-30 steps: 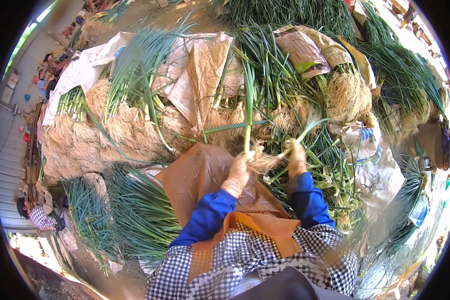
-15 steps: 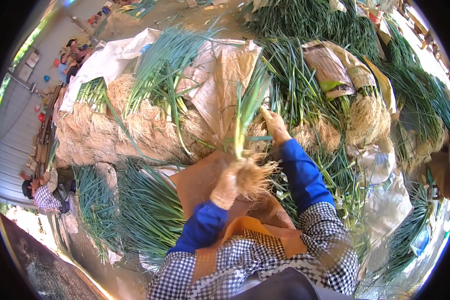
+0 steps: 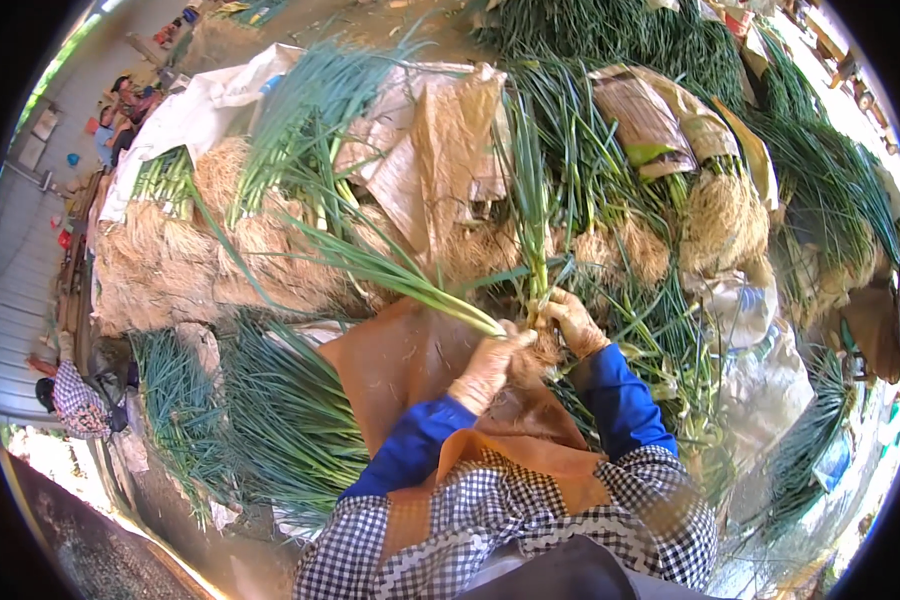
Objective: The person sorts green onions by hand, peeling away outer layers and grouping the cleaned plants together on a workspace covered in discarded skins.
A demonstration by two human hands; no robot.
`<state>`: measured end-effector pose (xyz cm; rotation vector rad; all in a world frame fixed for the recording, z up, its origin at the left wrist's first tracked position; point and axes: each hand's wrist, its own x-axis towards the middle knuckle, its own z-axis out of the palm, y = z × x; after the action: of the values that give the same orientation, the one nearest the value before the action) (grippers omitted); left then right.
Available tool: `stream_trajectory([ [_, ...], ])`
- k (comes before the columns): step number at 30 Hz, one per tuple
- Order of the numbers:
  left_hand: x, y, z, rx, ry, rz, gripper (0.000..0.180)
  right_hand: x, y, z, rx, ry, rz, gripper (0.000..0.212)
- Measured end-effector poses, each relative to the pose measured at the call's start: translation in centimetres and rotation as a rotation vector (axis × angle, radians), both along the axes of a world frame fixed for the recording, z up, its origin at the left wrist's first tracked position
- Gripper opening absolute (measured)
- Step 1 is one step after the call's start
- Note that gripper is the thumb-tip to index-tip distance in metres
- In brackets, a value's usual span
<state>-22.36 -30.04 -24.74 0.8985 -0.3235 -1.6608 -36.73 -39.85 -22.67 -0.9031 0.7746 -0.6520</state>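
My left hand point(image 3: 483, 372) is closed around the lower ends of a few green onions point(image 3: 432, 292), whose leaves lean away to the upper left. Close by on the right, my right hand point(image 3: 573, 324) grips the base of a second bunch of green onions point(image 3: 533, 215) that points away from me. Pale, stringy roots point(image 3: 536, 360) hang between the two hands. Both hands are in front of my body, over a brown apron point(image 3: 395, 345). Exactly where the fingertips meet the stalks is partly hidden.
Beyond my hands runs a heap of rooted green onions point(image 3: 170, 245), partly covered by tan sacks point(image 3: 460, 140). Trimmed-looking green bundles point(image 3: 290, 410) lie to my left. Loose leaves and a clear plastic sheet point(image 3: 770, 390) are on the right. A person point(image 3: 78, 400) sits far left.
The single bunch at my left hand now appears as two parts, one leaning left and one upright. My right hand has come down from the leaves to the base.
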Motion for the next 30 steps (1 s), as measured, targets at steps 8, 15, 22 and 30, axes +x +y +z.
stream_trajectory([
  [8,-4.4,0.0,-2.6,-0.002,-0.280,0.208,0.028,1.9,-2.6,-3.4,-0.479,0.779,-0.201,0.039],
  [15,-5.2,0.0,-1.3,0.035,-0.401,0.133,0.017,0.8,-1.5,-6.5,-0.310,0.514,-0.426,0.048],
  [22,-2.9,0.3,-0.9,0.106,0.273,-0.048,0.013,2.8,-1.9,-2.9,0.218,-0.196,-0.150,0.036],
  [30,-4.8,-0.1,-2.7,-0.009,-0.245,0.314,0.018,0.4,3.6,-4.5,-0.255,0.230,-0.405,0.031],
])
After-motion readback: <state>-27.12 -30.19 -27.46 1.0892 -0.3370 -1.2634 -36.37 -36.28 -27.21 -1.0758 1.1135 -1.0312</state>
